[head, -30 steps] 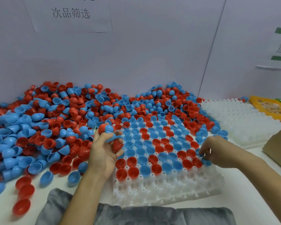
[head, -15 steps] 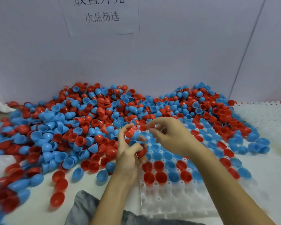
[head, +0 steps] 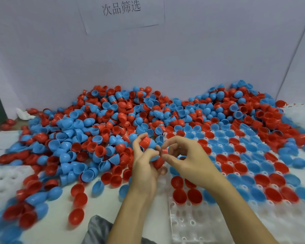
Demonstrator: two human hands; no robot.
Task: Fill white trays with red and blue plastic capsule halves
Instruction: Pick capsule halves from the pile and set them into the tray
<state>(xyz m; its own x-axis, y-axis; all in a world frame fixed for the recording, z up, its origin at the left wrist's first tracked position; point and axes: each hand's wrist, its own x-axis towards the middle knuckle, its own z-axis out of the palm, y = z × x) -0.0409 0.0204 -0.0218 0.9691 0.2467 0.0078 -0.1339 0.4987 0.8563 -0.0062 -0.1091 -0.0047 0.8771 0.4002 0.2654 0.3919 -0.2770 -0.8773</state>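
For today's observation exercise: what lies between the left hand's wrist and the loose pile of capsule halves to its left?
In the head view, bare white table with a few stray red and blue halves lies between the left hand and the pile.

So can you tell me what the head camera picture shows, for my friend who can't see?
A person's left hand grips several red and blue plastic capsule halves while the right hand reaches in to pinch one. Below sits a partly filled white plastic tray, beside a big heap of loose capsule halves.
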